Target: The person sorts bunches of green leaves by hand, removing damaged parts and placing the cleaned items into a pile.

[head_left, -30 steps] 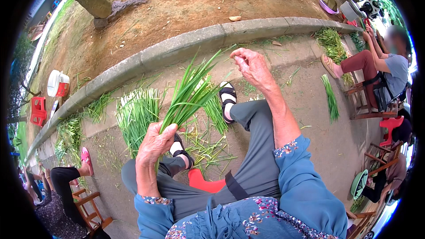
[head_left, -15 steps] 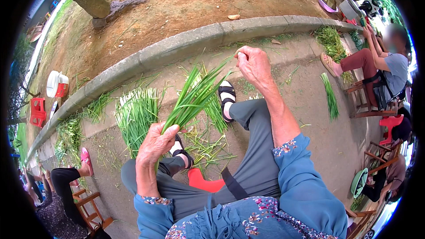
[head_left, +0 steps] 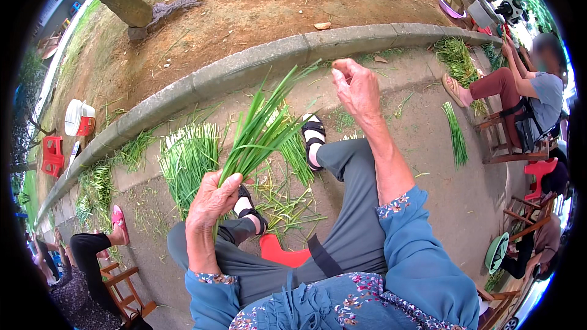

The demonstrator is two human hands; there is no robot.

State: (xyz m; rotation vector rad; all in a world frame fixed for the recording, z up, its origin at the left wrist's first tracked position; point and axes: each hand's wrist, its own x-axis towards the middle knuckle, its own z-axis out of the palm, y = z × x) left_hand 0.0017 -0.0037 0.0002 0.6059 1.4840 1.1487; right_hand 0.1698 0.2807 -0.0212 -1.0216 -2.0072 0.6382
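Observation:
My left hand (head_left: 210, 205) is closed around the lower part of a bunch of long green chives (head_left: 257, 128), whose leaves fan up and to the right. Just beyond the leaf tips, my right hand (head_left: 358, 88) is raised with thumb and forefinger drawn together. Whatever is in that pinch, if anything, is too small to make out. A large pile of chives (head_left: 189, 159) with pale ends lies on the ground left of the bunch. Behind the held leaves rests a smaller pile (head_left: 298, 154), and loose stalks (head_left: 284, 205) are scattered between my feet.
A low stone kerb (head_left: 251, 61) curves across beyond my feet. To the right lie a small chive bundle (head_left: 455, 133) and a seated person (head_left: 544, 95). Left are a red stool (head_left: 52, 155), a white bucket (head_left: 78, 116) and another seated person (head_left: 82, 293).
My right hand has shifted slightly right, away from the leaf tips. The chives in my left hand now stand more upright, the leaves swung a little to the left.

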